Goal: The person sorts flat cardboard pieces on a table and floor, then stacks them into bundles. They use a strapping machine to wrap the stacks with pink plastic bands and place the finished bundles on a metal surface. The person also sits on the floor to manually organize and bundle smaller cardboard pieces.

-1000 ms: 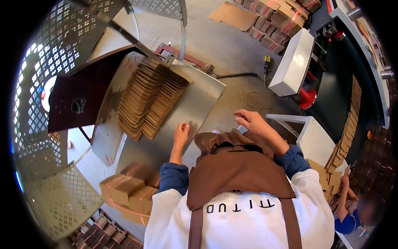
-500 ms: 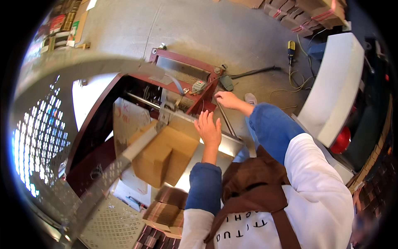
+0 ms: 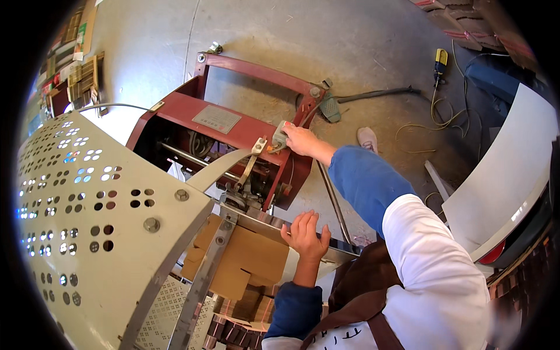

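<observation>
Bright light blazes through the perforated guard (image 3: pixel 123 233) left of our left hand (image 3: pixel 307 238)! We're getting black fisheye corners.

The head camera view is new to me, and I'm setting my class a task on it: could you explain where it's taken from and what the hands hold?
There is no robot here. A fisheye camera worn on the head looks down at the wearer, so straight edges bend toward the rim. The bare right hand reaches to a small grey box with a red part on a maroon metal machine frame, apparently touching it. The open bare left hand holds nothing. At left is a cream metal guard with round holes; folded brown cardboard lies beside a grey metal bar.
</observation>
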{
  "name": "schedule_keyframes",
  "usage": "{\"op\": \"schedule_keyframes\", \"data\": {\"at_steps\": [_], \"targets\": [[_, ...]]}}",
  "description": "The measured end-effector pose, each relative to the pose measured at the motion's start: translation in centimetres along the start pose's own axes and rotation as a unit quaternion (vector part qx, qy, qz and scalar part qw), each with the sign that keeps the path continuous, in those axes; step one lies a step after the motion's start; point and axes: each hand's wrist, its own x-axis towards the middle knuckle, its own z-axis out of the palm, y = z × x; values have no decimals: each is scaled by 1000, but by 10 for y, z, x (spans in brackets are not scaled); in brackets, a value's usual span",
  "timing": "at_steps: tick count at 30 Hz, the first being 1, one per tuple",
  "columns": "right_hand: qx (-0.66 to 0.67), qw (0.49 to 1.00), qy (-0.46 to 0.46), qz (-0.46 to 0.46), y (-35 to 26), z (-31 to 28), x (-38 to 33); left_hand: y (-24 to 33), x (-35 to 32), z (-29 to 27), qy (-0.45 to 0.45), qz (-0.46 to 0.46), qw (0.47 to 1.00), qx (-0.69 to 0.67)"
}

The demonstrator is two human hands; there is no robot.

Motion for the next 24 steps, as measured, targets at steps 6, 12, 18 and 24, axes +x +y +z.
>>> {"op": "schedule_keyframes", "data": {"at_steps": [6,12,18,24], "targets": [[-6,998,47,43,-5,-6,10,4,3,-2,11,10,1000,-6],[-36,998,0,50,-26,-18,-11,-2,-18,2,21,23,1000,5],[91,985,144,13,-1,17,-125,-2,-33,0,90,28,995,25],[-112,993,23,39,10,-78,-333,4,-27,0,92,66,993,-25]]}}
